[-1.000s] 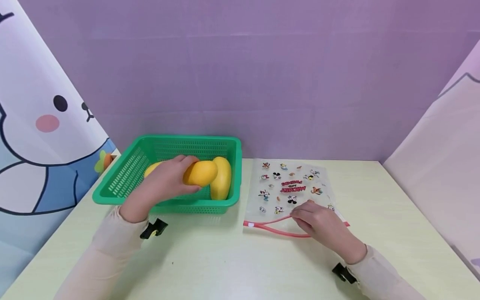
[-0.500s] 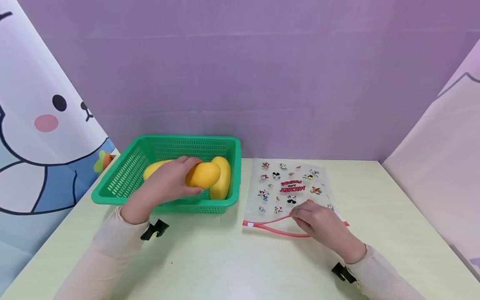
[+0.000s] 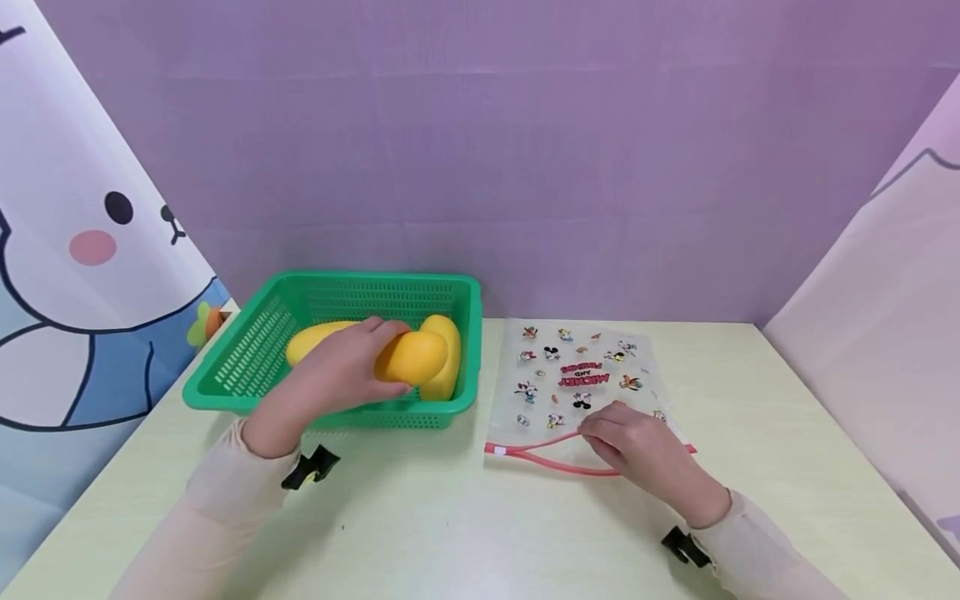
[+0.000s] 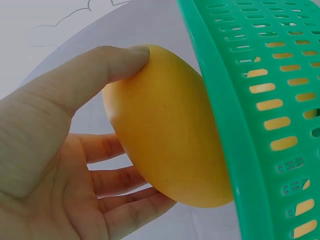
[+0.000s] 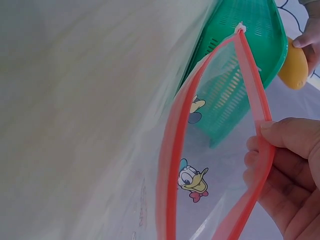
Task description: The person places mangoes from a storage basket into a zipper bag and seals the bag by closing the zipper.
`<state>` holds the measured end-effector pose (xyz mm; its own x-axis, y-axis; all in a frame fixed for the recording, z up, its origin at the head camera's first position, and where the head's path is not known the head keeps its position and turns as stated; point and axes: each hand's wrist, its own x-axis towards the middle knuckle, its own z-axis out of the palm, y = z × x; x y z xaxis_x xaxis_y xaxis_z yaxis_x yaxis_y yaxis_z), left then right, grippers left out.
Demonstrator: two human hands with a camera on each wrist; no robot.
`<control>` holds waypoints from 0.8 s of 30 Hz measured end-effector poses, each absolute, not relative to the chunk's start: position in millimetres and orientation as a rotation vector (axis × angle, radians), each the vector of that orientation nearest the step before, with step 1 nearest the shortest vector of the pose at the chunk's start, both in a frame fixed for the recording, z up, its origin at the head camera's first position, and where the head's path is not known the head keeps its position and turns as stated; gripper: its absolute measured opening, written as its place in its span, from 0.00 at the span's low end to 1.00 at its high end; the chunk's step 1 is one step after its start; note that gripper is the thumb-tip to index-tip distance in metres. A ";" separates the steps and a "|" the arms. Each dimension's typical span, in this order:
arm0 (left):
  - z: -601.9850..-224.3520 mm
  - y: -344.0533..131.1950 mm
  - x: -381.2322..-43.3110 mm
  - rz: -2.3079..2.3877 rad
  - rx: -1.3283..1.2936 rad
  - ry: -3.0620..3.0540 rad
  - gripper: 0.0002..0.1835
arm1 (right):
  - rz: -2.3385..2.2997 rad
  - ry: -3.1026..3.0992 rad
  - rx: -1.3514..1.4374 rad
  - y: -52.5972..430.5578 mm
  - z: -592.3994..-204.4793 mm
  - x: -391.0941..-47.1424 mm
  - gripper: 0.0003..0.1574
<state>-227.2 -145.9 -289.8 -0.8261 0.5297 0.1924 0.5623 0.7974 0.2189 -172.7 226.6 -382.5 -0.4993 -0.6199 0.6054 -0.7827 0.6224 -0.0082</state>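
Note:
My left hand [image 3: 341,367] grips a yellow mango [image 3: 416,358] over the green basket [image 3: 408,408]. In the left wrist view the thumb lies across one end of the mango [image 4: 165,130] and the fingers are curled behind it. This mango stands clear above the basket's rim. To the right, my right hand [image 3: 645,446] pinches the red zip edge of a clear zip bag [image 3: 540,387] printed with cartoon figures. The right wrist view shows the bag's red-edged mouth [image 5: 172,165] parted, with the thumb and fingers on one edge [image 5: 262,130].
Inside the basket lie two more yellow fruits, one at the left [image 3: 311,340] and a longer one at the right [image 3: 446,329]. A white zip slider [image 3: 500,451] sits at the bag's left end. A purple cloth wall [image 3: 480,167] rises behind the pale table [image 3: 405,533].
My left hand has moved the mango slightly to the right and nearer to me, uncovering more of the left fruit. The right hand keeps its hold on the bag's edge.

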 end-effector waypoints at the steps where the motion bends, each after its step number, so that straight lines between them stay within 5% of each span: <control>1: -290.5 -145.8 -227.1 -0.404 -0.878 -2.858 0.37 | 0.380 -2.281 1.101 226.6 -382.8 -172.9 0.17; 24: -283.9 -126.8 -216.0 -0.363 -0.977 -2.810 0.37 | 0.391 -2.290 1.091 226.2 -383.4 -171.8 0.17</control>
